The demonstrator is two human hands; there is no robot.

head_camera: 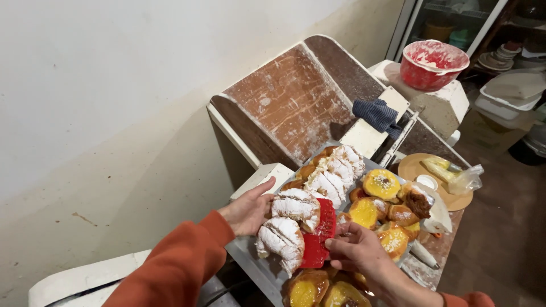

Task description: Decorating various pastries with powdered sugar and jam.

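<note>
Two hands at work over one loaded tray, listed largest first.

Wooden machine (296, 102): sloped brown boards dusted with flour, standing behind the tray; a blue striped cloth (378, 115) lies on its upper edge.

Metal tray (256, 267): grey, flat, resting across the white frame below the boards, crowded with pastries.

Red bowl (433, 63): smeared white inside, set on a white block at upper right, well apart from the tray.

Round wooden board (455, 199): right of the tray, carrying a clear bag with yellow pieces inside.

Sugar-dusted pastries (296, 222): a row of crescent-shaped pieces, thickly coated in white powder, running along the tray's left side. Judged soft and fragile; the powder would rub off under a hard grip, so they are best taken from below or at the sides.

Yellow-topped buns (381, 185): round, glazed, filling the tray's right side and near edge.

Left hand (247, 211): orange sleeve, fingers spread, palm pressed against the outer side of the two nearest sugared pastries, cupping them without closing round them.

Right hand (355, 250): fingers pinched on the lower end of the red scraper.

Red scraper (318, 239): flat plastic blade, standing on edge against the inner side of the same two pastries, touching them. Judged light, stiff and smooth; held at its lower end, as here.
</note>
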